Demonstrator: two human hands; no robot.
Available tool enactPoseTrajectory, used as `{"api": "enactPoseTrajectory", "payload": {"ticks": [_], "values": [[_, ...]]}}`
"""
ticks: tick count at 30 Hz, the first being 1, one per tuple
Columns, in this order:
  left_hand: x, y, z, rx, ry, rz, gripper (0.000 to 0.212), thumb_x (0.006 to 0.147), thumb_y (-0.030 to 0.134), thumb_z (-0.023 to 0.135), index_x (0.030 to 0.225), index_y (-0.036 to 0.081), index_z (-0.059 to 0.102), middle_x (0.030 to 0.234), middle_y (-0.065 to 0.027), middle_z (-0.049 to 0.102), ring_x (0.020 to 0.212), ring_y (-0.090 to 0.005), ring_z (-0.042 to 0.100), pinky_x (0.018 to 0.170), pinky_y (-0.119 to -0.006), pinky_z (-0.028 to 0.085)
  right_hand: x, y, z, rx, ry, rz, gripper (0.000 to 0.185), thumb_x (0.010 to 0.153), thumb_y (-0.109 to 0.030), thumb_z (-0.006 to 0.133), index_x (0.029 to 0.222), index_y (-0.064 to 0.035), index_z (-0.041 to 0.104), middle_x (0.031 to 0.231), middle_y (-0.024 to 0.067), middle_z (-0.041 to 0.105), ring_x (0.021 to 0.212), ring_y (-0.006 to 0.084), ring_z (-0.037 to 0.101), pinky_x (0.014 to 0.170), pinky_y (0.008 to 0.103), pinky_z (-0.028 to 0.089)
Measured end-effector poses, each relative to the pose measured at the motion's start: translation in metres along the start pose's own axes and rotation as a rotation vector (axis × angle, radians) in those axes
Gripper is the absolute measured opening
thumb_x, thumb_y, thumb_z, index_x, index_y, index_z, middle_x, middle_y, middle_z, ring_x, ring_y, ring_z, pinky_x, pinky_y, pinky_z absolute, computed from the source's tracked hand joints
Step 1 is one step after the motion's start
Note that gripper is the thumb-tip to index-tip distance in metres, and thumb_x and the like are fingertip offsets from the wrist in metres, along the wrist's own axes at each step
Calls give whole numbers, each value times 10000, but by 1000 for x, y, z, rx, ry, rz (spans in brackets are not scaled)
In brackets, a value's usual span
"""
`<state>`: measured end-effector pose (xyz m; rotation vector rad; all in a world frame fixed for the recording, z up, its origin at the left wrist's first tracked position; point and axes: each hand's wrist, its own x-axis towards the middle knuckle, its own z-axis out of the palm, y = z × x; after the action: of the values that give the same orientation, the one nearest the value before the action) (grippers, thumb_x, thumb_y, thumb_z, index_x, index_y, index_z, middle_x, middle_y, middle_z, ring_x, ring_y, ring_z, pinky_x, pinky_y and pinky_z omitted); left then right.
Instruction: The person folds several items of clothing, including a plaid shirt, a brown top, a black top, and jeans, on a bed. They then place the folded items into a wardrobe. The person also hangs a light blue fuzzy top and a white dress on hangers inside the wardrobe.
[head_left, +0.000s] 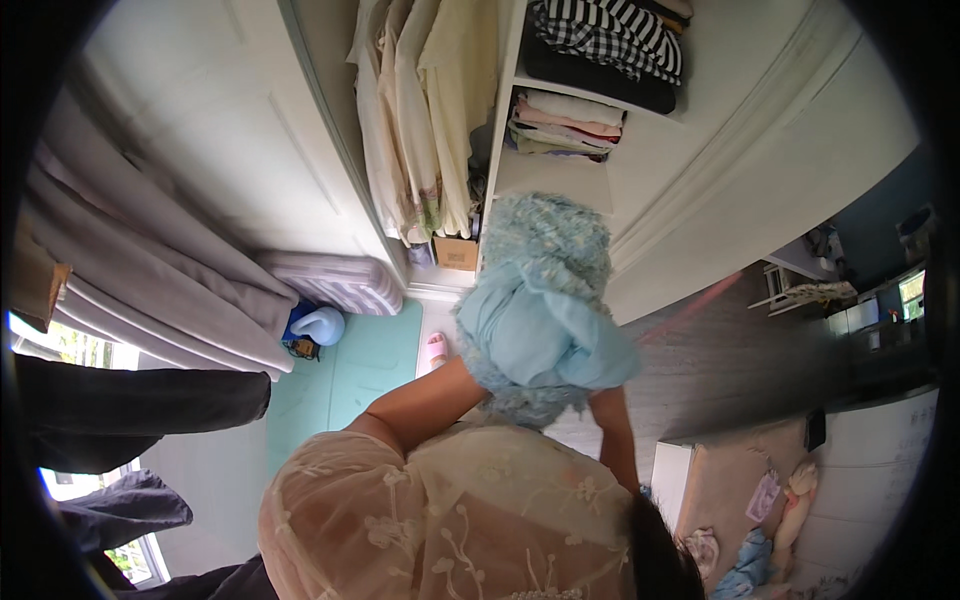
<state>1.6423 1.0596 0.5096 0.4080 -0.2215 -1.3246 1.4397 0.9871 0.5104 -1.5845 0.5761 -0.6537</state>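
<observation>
A bundled light blue garment (536, 322), part smooth cloth and part shaggy, fringed tweed-like fabric, is held up in front of my chest. My left forearm (439, 394) reaches under its left side and my right forearm (613, 420) under its right side. Both hands are hidden by the cloth, so no fingers show. Beyond the bundle stands a white wardrobe whose shelf (555, 180) lies just past the garment's far edge. On that shelf sits a stack of folded clothes (566, 124).
Cream garments (427, 112) hang in the left wardrobe section, above a cardboard box (455, 253). Black-and-white folded clothes (611, 37) fill a higher shelf. Grey curtains (157, 217), a striped cushion (337, 281) and a blue plastic jug (321, 326) are at left. A bed (727, 465) with clothes stands at right.
</observation>
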Motion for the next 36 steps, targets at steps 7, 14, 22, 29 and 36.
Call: {"api": "enactPoseTrajectory", "payload": {"ticks": [7, 14, 22, 29, 36], "values": [[-33, -16, 0, 230, -57, -257, 397, 860, 210, 544, 1197, 1, 536, 1190, -121, 571, 1115, -221, 534, 944, -336, 431, -48, -28, -2, -41, -121, 83, 427, 798, -43, 551, 1219, 17, 517, 1057, 77, 624, 922, 163, 599, 796, 282, 489], [-21, 49, 15, 775, -29, 44, 383, 864, 212, 532, 1182, -1, 549, 1181, -117, 578, 1101, -222, 543, 932, -338, 442, -18, -40, -17, 128, 122, 146, 418, 804, -53, 554, 1215, 13, 523, 1054, 85, 627, 922, 172, 604, 800, 289, 491], [-8, 3, -11, 242, 18, -254, 371, 874, 217, 531, 1181, 10, 559, 1166, -118, 588, 1079, -225, 553, 921, -345, 451, 13, -64, -45, 279, 278, 149, 407, 812, -65, 558, 1211, 10, 530, 1049, 94, 631, 923, 182, 611, 803, 297, 493], [-23, -37, 8, 190, -59, -419, 361, 883, 221, 530, 1180, 20, 567, 1153, -119, 596, 1060, -228, 562, 911, -352, 459, -29, -54, -20, 155, 91, 149, 397, 819, -76, 564, 1205, 8, 535, 1052, 100, 631, 926, 188, 614, 805, 302, 495], [-19, 50, 12, 641, 34, -429, 352, 890, 223, 530, 1180, 28, 574, 1139, -121, 604, 1040, -233, 571, 901, -357, 466, -34, -57, -24, 410, 200, 229, 386, 826, -88, 570, 1199, 8, 540, 1057, 105, 631, 930, 194, 616, 806, 307, 496]]}}
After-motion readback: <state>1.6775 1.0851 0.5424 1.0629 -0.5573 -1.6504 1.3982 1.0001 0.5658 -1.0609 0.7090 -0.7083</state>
